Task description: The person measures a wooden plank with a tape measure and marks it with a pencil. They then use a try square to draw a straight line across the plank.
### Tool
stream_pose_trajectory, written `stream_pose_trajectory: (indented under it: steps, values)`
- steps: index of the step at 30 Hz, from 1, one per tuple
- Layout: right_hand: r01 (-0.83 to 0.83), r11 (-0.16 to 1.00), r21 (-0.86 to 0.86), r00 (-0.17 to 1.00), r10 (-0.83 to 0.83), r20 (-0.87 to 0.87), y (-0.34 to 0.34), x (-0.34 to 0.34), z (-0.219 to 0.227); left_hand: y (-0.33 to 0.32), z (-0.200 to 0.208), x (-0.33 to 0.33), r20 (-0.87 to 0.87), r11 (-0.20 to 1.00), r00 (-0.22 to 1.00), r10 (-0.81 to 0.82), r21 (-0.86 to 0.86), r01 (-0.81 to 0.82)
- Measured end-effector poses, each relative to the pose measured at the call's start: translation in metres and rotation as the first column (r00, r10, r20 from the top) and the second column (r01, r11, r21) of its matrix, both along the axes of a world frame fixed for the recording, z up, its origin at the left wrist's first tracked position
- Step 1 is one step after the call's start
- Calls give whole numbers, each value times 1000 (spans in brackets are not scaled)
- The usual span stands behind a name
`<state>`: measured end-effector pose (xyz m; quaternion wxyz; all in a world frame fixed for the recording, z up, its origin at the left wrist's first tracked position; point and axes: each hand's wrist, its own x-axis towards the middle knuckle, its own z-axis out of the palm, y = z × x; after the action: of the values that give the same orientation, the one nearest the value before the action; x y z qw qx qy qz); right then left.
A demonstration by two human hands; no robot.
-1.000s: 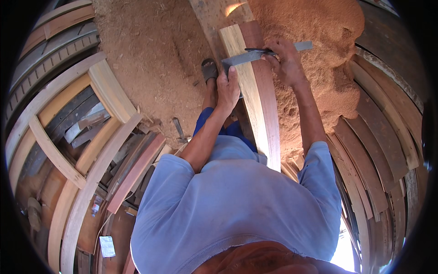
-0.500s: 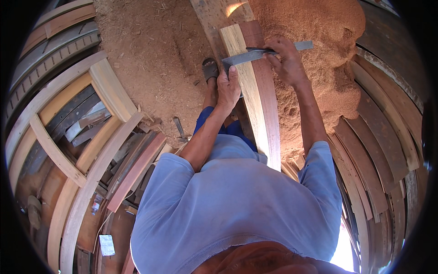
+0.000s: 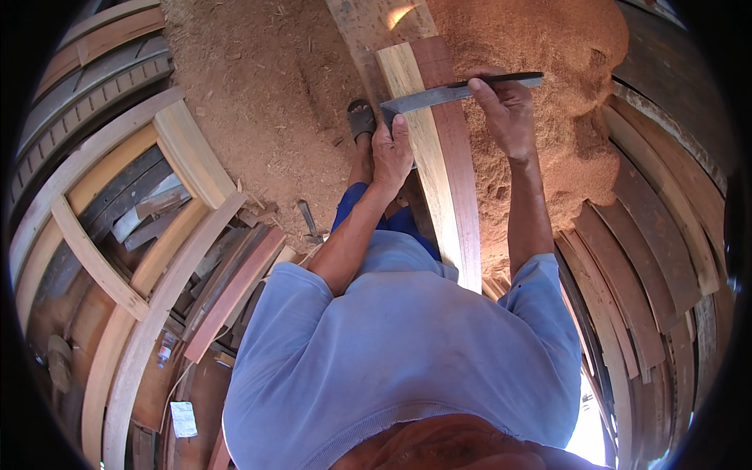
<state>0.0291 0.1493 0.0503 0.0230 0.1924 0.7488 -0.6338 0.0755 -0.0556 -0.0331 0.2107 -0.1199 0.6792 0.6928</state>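
My left hand is closed around the dark stock of a try square, holding it against the left edge of the timber. The square's metal blade lies across a pale strip and a reddish strip of wood, side by side; I cannot tell whether they are one piece. Its far end sticks out past the right edge. My right hand grips a thin dark pencil lying nearly along the blade, its left end over the reddish strip.
A worn plank lies beneath the timber. Sawdust is heaped at the right, beside stacked boards. At the left stand a wooden frame and more lumber. A sandalled foot is by the plank; a hammer-like tool rests on the ground.
My right hand has moved right along the blade with the pencil, whose left end has shifted from the pale strip to the reddish one. The left hand and the square stay put.
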Motion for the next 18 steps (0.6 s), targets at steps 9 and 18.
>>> stream_pose_trajectory:
  steps: [9,18]
  values:
    - [-152,983,-102,985,159,62,-24,-14,-7,3,5,-1,14,999,999,41,-25,-41]
    - [-62,996,-57,997,64,30,-25,-26,-13,2,-4,2,-8,999,1000,28,-24,-28]
